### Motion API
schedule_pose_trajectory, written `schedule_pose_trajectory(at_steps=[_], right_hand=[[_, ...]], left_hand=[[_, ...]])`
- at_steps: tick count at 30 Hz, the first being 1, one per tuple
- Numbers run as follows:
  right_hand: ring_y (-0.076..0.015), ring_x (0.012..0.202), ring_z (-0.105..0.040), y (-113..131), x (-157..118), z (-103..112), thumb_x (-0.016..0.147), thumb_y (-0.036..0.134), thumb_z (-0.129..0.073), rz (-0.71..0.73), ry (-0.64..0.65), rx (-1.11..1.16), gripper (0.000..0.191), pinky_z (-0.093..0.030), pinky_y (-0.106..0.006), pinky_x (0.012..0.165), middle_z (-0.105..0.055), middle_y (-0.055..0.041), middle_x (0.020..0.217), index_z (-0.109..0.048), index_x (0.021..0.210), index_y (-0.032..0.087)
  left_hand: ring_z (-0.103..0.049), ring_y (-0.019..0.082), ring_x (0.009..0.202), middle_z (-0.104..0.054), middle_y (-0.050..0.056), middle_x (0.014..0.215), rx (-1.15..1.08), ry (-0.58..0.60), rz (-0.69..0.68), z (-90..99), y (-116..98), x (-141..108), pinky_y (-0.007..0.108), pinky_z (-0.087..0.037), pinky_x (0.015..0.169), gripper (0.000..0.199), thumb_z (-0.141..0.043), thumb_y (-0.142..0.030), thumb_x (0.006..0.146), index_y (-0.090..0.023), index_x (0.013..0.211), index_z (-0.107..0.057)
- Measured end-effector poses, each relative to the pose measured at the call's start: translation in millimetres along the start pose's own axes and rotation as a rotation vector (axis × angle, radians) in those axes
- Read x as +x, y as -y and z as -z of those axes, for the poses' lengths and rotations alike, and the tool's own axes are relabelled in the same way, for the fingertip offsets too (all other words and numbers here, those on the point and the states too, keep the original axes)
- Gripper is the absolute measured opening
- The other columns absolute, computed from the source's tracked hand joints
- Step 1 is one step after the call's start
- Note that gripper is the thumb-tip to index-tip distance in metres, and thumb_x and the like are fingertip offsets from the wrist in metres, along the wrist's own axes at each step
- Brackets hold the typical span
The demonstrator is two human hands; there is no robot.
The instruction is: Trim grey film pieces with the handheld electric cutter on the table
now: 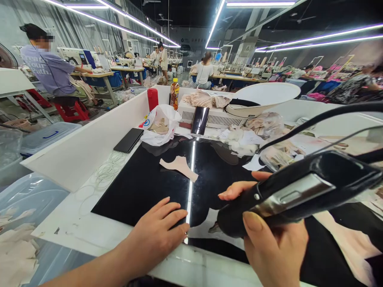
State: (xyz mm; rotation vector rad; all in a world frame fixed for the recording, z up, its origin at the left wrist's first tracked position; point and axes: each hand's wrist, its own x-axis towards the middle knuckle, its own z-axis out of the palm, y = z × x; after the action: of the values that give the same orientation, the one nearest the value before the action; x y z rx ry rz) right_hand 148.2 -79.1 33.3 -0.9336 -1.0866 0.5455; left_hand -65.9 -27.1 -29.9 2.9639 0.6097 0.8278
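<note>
My right hand [275, 247] is wrapped around a black corded hand tool [287, 195] with a silver side plate and a rounded front end. The tool is tilted above the work surface, and its exact kind is unclear. My left hand [161, 231] lies open, palm down, near the front edge of a glossy black sheet [143, 183]. Between my hands is a pale grey, curved piece [206, 229], partly covered by the tool's front. Farther back on the sheet lies a small beige fabric piece [181, 166]. Nothing shows in my left hand.
A phone [128, 140], a white plastic bag [161, 125] and a drink bottle [174, 93] stand toward the back left. Behind are stacked beige pieces [203, 99] on a vented white box [187, 113]. Low white walls [89, 147] edge the table. Several people sit at sewing tables beyond.
</note>
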Motion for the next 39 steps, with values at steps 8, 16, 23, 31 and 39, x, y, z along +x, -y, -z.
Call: schedule_pose_trajectory(at_steps=[8, 16, 23, 31, 39], right_hand=[[-0.0173, 0.071, -0.065, 4, 28, 13, 0.083, 0.031, -0.085, 0.022, -0.196, -0.099, 0.048, -0.059, -0.033, 0.067, -0.067, 0.0002, 0.095, -0.060, 0.124, 0.029], [-0.0170, 0.067, -0.065, -5, 21, 8, 0.089, 0.027, -0.078, 0.069, -0.132, -0.002, 0.042, -0.058, -0.032, 0.060, -0.065, 0.0008, 0.090, -0.056, 0.124, 0.028], [-0.0164, 0.067, -0.063, -18, 18, 3, 0.090, 0.028, -0.075, 0.115, -0.129, 0.052, 0.039, -0.058, -0.034, 0.063, -0.062, 0.0008, 0.089, -0.057, 0.124, 0.028], [-0.0159, 0.071, -0.064, -25, 16, -2, 0.091, 0.027, -0.075, 0.095, -0.138, 0.100, 0.037, -0.058, -0.033, 0.065, -0.061, 0.0013, 0.089, -0.057, 0.124, 0.028], [-0.0153, 0.071, -0.064, -27, 15, -2, 0.093, 0.024, -0.073, 0.088, -0.135, 0.110, 0.034, -0.059, -0.032, 0.067, -0.062, 0.0016, 0.089, -0.057, 0.123, 0.027]], left_hand=[[-0.055, 0.024, 0.133, -0.066, 0.005, 0.134, -0.316, 0.284, -0.160, -12.2, 40, 50, 0.043, -0.035, 0.122, 0.037, -0.065, -0.027, 0.101, -0.020, 0.136, -0.056], [-0.038, 0.030, 0.148, -0.058, 0.006, 0.146, -0.607, 0.563, -0.193, -17.4, 49, 83, 0.059, -0.021, 0.126, 0.064, -0.076, -0.035, 0.092, -0.024, 0.148, -0.045], [-0.039, 0.032, 0.148, -0.061, 0.011, 0.141, -0.680, 0.577, -0.153, -24.3, 51, 82, 0.062, -0.013, 0.126, 0.074, -0.083, -0.044, 0.085, -0.024, 0.146, -0.047], [-0.034, 0.032, 0.151, -0.053, 0.012, 0.150, -0.748, 0.577, -0.138, -25.6, 49, 80, 0.061, -0.007, 0.127, 0.090, -0.089, -0.048, 0.076, -0.024, 0.151, -0.043], [-0.032, 0.032, 0.151, -0.051, 0.012, 0.152, -0.784, 0.562, -0.137, -30.5, 51, 77, 0.059, -0.005, 0.127, 0.097, -0.090, -0.054, 0.071, -0.024, 0.151, -0.043]])
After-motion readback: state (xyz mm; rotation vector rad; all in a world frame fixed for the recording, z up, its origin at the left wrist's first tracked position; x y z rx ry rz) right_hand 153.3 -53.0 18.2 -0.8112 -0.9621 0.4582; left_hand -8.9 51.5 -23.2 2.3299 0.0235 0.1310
